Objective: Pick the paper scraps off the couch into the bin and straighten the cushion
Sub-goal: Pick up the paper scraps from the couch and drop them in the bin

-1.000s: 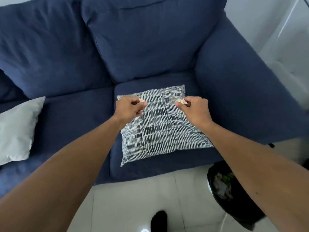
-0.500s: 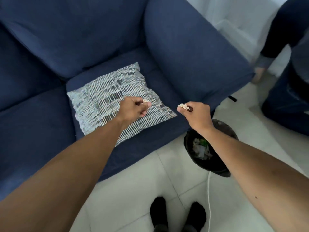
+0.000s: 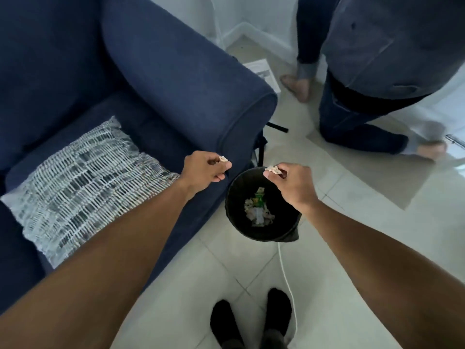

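- My right hand (image 3: 293, 187) pinches a scrap (image 3: 273, 169) over the bin (image 3: 235, 197), ready to drop
- My left hand (image 3: 205, 167) pinches another scrap (image 3: 222, 158) beside the rim; cushion (image 3: 75, 182) lies askew behind

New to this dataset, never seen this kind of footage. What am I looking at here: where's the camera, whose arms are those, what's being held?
There is no robot here. The camera sits on a person's head and looks forward and down, so the two bare arms reaching in from the bottom belong to the wearer, whose dark-socked feet show at the bottom edge.

The left hand pinches a small paper scrap over the front edge of the blue couch. The right hand pinches another scrap above the round black bin, which stands on the tiled floor beside the couch and already holds bits of paper.

A woven grey and white cushion lies flat and askew on the couch seat. A second person stands at the upper right.
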Tool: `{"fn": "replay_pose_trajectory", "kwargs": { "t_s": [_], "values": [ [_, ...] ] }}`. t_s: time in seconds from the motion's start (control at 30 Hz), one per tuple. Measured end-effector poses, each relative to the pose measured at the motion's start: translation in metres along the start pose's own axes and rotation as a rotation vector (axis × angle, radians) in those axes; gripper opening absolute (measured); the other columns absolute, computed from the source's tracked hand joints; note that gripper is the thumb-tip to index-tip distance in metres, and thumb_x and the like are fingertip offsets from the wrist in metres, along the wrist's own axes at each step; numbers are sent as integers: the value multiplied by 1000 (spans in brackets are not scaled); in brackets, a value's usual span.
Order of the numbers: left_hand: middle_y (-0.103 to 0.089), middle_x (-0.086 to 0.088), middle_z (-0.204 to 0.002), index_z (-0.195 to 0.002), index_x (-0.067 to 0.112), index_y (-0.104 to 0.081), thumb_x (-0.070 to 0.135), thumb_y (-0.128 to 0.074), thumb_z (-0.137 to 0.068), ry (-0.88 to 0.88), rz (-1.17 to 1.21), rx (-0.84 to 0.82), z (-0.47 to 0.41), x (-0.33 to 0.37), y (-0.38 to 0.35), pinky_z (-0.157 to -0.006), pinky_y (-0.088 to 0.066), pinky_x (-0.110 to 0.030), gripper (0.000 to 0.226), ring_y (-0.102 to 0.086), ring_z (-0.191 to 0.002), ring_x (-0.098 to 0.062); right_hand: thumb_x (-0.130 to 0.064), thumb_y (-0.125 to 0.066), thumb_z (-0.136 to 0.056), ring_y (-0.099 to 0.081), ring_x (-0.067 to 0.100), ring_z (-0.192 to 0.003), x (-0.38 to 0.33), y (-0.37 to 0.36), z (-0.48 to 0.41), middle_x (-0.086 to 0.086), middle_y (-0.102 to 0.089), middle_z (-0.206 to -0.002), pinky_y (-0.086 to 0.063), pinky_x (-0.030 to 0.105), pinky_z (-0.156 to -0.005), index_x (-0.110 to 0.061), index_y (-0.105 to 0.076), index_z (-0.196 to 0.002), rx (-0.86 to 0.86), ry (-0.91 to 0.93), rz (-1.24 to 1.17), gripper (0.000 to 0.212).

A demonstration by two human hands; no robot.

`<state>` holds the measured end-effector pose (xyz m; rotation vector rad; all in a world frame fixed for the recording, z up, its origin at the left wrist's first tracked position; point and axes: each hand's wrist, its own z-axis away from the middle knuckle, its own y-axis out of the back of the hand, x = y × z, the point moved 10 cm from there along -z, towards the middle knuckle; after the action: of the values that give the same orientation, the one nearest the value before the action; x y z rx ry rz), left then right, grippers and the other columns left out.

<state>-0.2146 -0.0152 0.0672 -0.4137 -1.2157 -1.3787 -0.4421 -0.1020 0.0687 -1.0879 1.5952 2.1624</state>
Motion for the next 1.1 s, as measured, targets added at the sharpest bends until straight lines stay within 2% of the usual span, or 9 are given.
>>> {"fn": "replay_pose_trajectory", "kwargs": {
  "t_s": [0.2,0.3,0.5,0.63,0.73,0.8,0.9,1.0,1.1],
  "values": [
    [-74,-13,-87,-99,5,-77,21,-78,-87,2,-16,-96,-8,13,-61,-67,-60,-20,20,-69,-67,-6,-39,-71,-90,-61,18,-66,46,28,7,4,-70,-74,-40,24,-60,-8,-74,-89,38,-91,-13,31],
    [-73,-12,-84,-99,5,-77,20,-78,-87,7,-15,-126,-13,12,-79,-72,-62,-24,20,-69,-69,-9,-39,-72,-90,-58,16,-63,62,31,8,2,-68,-73,-37,23,-59,-8,-76,-93,56,-116,-29,31],
    [-72,-12,-83,-97,7,-77,21,-78,-86,28,-28,-132,-28,-7,-91,-67,-60,-19,18,-69,-68,-9,-40,-72,-89,-60,23,-64,82,7,1,7,-67,-70,-43,29,-61,-6,-75,-90,9,-164,-41,34],
    [-74,-14,-90,-99,7,-77,20,-78,-87,75,-41,-129,-38,-31,-94,-67,-60,-19,18,-71,-72,-12,-41,-73,-88,-53,20,-59,94,-18,-7,-4,-54,-57,-36,27,-60,-13,-68,-76,-28,-178,-51,31],
    [-74,-15,-96,-102,4,-76,21,-77,-87,115,-56,-129,-45,-50,-95,-66,-59,-17,22,-72,-74,-13,-45,-73,-87,-56,21,-60,104,-38,-10,-4,-56,-56,-43,31,-61,-14,-65,-73,-60,-186,-39,34],
    [-74,-16,-98,-102,3,-75,21,-77,-88,130,-65,-128,-49,-59,-95,-66,-59,-17,24,-72,-73,-12,-49,-72,-86,-66,25,-70,110,-50,-11,3,-68,-68,-54,38,-70,-11,-72,-83,-88,-204,-30,38],
    [-74,-16,-97,-101,2,-75,21,-76,-88,139,-77,-121,-56,-67,-94,-66,-59,-17,23,-70,-71,-10,-56,-71,-81,-69,28,-88,120,-67,-11,5,-73,-84,-56,45,-84,-16,-71,-104,-148,-253,-39,46],
    [-74,-16,-97,-101,3,-75,21,-76,-88,143,-75,-120,-63,-69,-92,-63,-57,-14,21,-69,-68,-6,-67,-72,-75,-64,26,-112,128,-79,-11,1,-73,-112,-51,46,-98,-21,-52,-141,-221,-302,6,83],
    [-75,-17,-98,-102,1,-74,21,-75,-89,139,-77,-120,-67,-67,-91,-63,-57,-15,24,-69,-68,-6,-73,-71,-70,-59,28,-121,133,-82,-13,3,-66,-129,-49,48,-101,-23,-39,-150,-227,-321,48,99]
  ]
}}
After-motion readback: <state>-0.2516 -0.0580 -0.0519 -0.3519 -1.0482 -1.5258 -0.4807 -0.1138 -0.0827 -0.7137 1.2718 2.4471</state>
